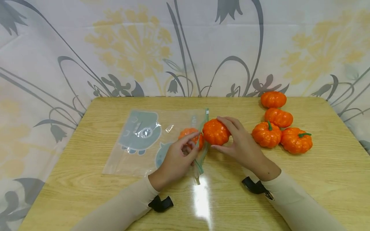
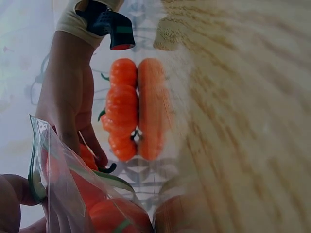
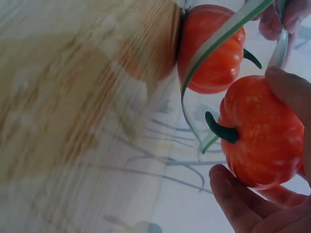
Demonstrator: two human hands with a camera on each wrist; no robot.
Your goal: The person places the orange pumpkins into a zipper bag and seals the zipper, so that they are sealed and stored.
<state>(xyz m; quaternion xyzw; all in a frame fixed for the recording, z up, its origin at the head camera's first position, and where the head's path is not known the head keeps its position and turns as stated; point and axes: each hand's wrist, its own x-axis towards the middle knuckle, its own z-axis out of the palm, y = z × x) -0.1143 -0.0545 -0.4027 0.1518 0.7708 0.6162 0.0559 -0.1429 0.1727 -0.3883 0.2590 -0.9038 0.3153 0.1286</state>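
A clear zip bag (image 1: pixel 173 120) with green-blue cartoon prints lies flat on the table, its green-edged mouth to the right. One small orange pumpkin (image 3: pixel 206 63) is inside, just behind the opening. My left hand (image 1: pixel 177 160) pinches the bag's upper layer at the mouth, and the green strip (image 2: pixel 35 165) is raised between thumb and fingers. Right at that opening, my right hand (image 1: pixel 241 146) grips another orange pumpkin (image 1: pixel 216 132) from its right side. The green stem (image 3: pixel 222 130) of this held pumpkin points toward the bag in the right wrist view.
Several more orange pumpkins stand in a group at the right: one (image 1: pixel 273 99) at the back, one (image 1: pixel 278 117) before it, and two with green stems (image 1: pixel 266 134) in front. A flower-patterned cloth (image 1: pixel 196 48) hangs behind the wooden table (image 1: pixel 231 205).
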